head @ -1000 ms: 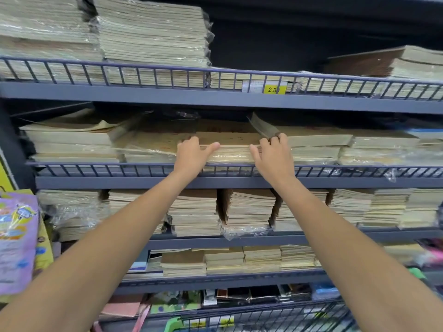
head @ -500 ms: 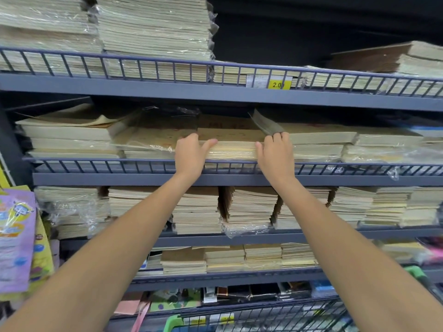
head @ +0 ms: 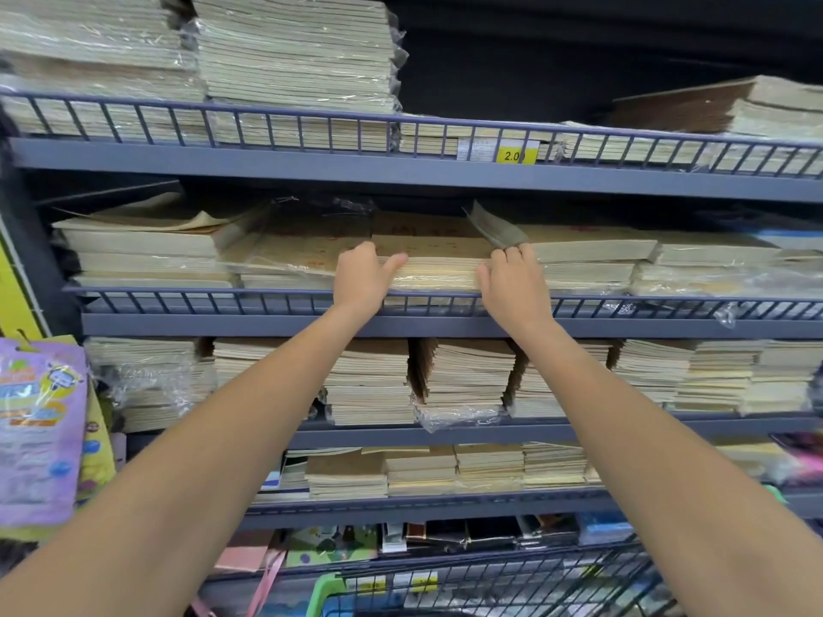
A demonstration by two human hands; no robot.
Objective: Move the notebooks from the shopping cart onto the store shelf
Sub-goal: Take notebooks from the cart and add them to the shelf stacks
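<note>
A stack of tan-covered notebooks (head: pixel 438 264) lies on the second grey store shelf (head: pixel 222 325), behind its low wire rail. My left hand (head: pixel 360 278) grips the stack's left front corner, thumb stretched along the front edge. My right hand (head: pixel 512 282) holds the right front corner with curled fingers, just under a loose cover that curls upward. Both arms reach up over the rail. The shopping cart (head: pixel 490 585) shows only as dark wire mesh at the bottom, and its contents are hidden.
More notebook piles, some in plastic wrap, fill the shelves above, below and beside the stack. A yellow price tag (head: pixel 514 155) hangs on the upper rail. Purple packets (head: pixel 40 429) hang at the left. A green cart handle (head: pixel 325 590) sits low in the centre.
Both hands stay on the same stack at the same corners. The view has shifted slightly, and nothing was let go or picked up.
</note>
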